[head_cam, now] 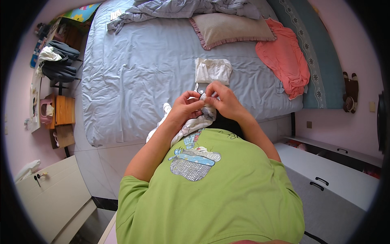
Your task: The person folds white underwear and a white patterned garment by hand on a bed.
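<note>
Both hands meet in front of my chest, close to the near edge of the bed. My left hand (186, 106) grips a white cloth garment (192, 125) printed with stars and grey shapes. With thumb and fingers, my right hand (222, 99) pinches the same garment near a dark-edged part. The exact spot between the fingertips is partly hidden. One white end of the garment hangs to the left past my forearm. Just beyond my hands, a folded white cloth (213, 71) lies on the light blue bed sheet (137, 70).
A beige pillow with a pink ruffle (231, 29) and a coral garment (283, 58) lie on the bed. Behind them is a crumpled grey quilt (189, 9). Dark clothes (61, 61) hang over a chair at left. At right, a white drawer unit (332, 170) has its top drawer pulled out.
</note>
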Tool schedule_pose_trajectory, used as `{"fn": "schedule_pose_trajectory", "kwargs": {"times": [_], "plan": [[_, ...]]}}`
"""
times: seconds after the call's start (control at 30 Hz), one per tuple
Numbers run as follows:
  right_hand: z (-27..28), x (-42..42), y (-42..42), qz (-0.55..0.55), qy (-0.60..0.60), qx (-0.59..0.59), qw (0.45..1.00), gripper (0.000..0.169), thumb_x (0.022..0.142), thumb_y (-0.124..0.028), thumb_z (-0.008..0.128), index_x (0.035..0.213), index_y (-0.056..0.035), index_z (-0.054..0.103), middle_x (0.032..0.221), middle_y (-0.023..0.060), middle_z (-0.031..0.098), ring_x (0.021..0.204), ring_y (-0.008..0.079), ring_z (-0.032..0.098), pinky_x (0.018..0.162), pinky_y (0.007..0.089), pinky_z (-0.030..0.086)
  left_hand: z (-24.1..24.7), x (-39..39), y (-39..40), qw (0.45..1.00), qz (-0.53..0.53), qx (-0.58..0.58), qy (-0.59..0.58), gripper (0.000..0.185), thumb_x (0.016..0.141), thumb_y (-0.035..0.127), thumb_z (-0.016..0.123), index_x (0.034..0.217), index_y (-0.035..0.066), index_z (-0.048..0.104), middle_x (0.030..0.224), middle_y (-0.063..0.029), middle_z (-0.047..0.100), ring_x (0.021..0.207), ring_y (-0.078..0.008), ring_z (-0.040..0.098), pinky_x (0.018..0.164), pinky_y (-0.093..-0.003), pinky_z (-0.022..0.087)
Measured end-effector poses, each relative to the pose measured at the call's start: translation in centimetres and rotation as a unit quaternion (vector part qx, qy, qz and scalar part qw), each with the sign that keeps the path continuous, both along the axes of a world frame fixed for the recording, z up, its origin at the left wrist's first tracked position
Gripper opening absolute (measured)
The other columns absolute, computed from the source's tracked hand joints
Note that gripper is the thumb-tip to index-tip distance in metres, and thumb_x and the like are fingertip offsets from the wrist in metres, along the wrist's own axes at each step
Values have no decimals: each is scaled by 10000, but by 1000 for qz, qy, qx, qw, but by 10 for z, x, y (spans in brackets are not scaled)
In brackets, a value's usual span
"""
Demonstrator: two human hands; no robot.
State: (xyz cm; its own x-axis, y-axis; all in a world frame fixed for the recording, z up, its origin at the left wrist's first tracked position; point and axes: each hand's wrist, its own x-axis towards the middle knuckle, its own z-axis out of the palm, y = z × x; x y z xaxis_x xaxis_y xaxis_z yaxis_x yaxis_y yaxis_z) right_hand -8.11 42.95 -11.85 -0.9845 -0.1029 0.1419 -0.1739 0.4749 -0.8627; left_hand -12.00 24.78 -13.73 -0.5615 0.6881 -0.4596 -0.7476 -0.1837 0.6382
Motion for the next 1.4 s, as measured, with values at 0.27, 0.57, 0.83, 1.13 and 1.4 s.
{"fn": "schedule_pose_trajectory", "kwargs": {"times": [0.27,0.57,0.83,1.13,1.4], "plan": [[-18,-24,34,-221,-145,-213,941,104,871,-135,580,848,-48,528,734,-7,549,659,71,473,589,219,393,13,9,-6,973,-61,-118,186,408,801,194,667,1143,50,496,1048,-83,563,987,-147,518,836,-291,413],[2,-31,24,-18,-111,-62,992,377,782,-145,686,1098,-42,509,1111,97,574,1020,172,550,831,310,463,24,13,-40,983,-28,-63,169,295,812,10,583,1098,37,519,931,-60,586,801,-102,560,717,-236,461],[21,-28,-7,-65,9,15,998,429,722,-135,737,1096,-68,537,1042,67,603,908,140,592,746,262,482,52,-37,-27,966,235,80,65,325,818,44,624,1119,34,505,949,-115,616,817,-189,628,714,-323,544],[11,-26,-37,68,-7,119,991,477,694,-169,736,1104,-36,531,997,141,594,906,299,580,767,367,469,80,-75,-12,949,225,219,-24,266,878,111,558,1125,33,498,1020,-85,570,940,-200,587,844,-334,499],[19,-56,-12,-14,-102,-156,982,225,886,-127,531,1096,-49,552,1016,84,612,931,240,589,770,328,483,96,-97,-6,920,238,295,103,435,890,11,476,1288,-14,303,1122,-192,506,1052,-265,537,929,-367,458]]}}
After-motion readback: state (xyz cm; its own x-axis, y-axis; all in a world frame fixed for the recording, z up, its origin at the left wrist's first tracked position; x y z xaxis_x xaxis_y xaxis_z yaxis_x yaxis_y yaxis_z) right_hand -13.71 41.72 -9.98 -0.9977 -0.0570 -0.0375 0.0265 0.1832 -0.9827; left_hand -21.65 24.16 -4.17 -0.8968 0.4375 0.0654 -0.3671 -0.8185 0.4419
